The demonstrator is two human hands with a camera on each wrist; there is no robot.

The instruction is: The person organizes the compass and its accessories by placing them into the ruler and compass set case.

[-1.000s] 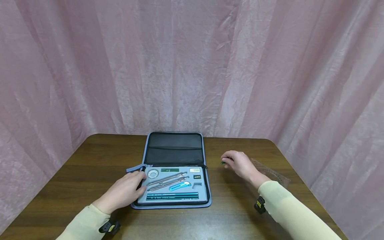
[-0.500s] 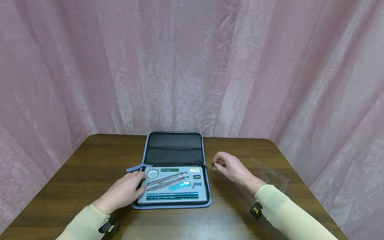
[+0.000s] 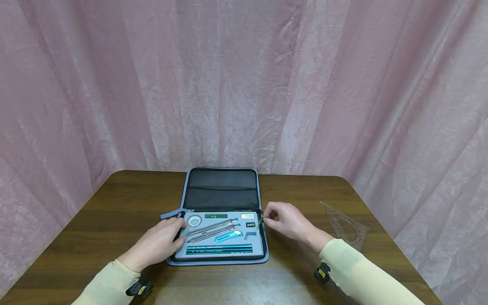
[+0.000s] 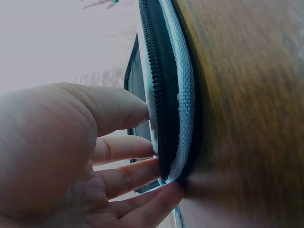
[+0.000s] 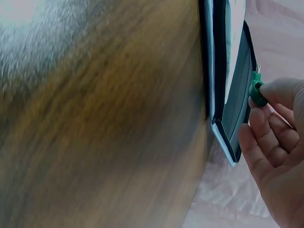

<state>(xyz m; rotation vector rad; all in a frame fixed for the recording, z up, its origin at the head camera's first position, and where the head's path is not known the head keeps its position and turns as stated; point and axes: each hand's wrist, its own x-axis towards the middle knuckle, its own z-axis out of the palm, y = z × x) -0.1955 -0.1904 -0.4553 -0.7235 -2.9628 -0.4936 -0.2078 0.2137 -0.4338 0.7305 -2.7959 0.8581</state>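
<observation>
Pink curtain (image 3: pixel 236 84) hangs in folds behind everything, as far as I can see to either side. In front of it is my table (image 3: pixel 129 199), brown wood grain with rounded far corners and a shine on the near side. The case (image 3: pixel 217 262) lies open on it, its black lid (image 3: pixel 223 199) toward the curtain, its grey tray (image 3: pixel 257 250) nearer me. My left hand (image 3: pixel 158 243) rests on the case's left edge, fingers loosely extended, gripping nothing. My right hand (image 3: pixel 287 221) is by the right edge, thumb and fingertips pinching a green piece (image 5: pixel 257 89). Beyond my right wrist the clear set square (image 3: pixel 361 232) lies on the table. The pencils (image 3: pixel 219 247) run left to right along the tray's near side; the silver compasses (image 3: pixel 211 234) and blue cutter (image 3: pixel 228 236) slant, right ends farther off. The green piece sits at the case's right edge, its long axis slanting down leftward from my fingertips in the head view, its metal tip pointing away from them; I can't tell whether it touches the case
</observation>
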